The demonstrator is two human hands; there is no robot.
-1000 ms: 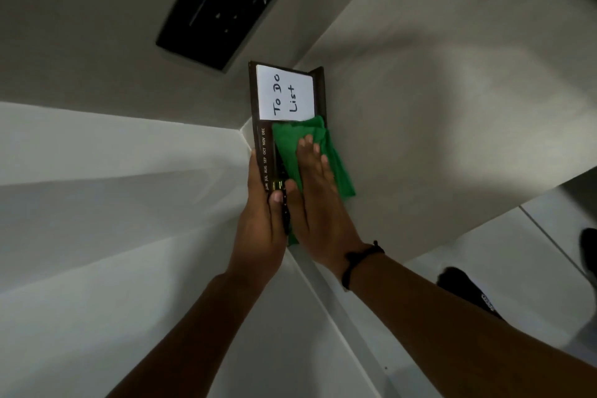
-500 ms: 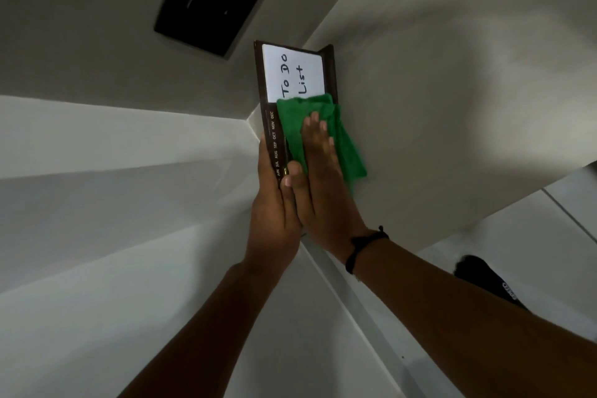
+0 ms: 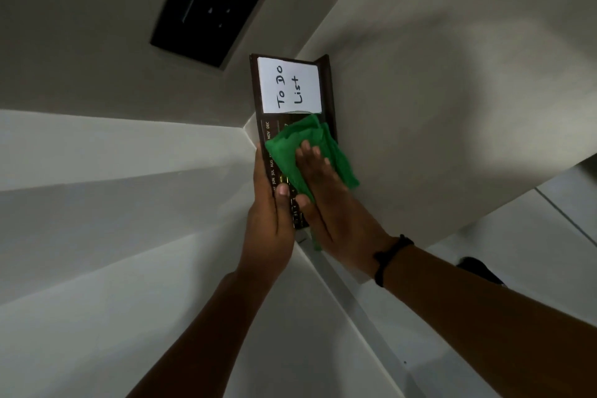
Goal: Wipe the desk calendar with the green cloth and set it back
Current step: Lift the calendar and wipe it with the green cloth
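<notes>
The desk calendar point(image 3: 262, 90) is a dark brown board with gold month names down its left edge and a white "To Do List" pad on its upper half. My left hand point(image 3: 269, 226) grips its lower left edge, thumb on the face. My right hand point(image 3: 326, 203) lies flat with fingers spread, pressing the green cloth point(image 3: 292, 145) onto the calendar's lower half, just under the pad. The cloth hides most of the date area and hangs past the right edge.
A white desk surface point(image 3: 129, 252) lies below and to the left. A black panel point(image 3: 213, 0) is set in the wall above the calendar. A beige wall point(image 3: 436, 107) fills the right. A dark shoe point(image 3: 478, 268) shows on the tiled floor at lower right.
The green cloth and my right hand slid up toward the pad, then came back down the calendar's face. My left hand kept its grip on the lower left edge.
</notes>
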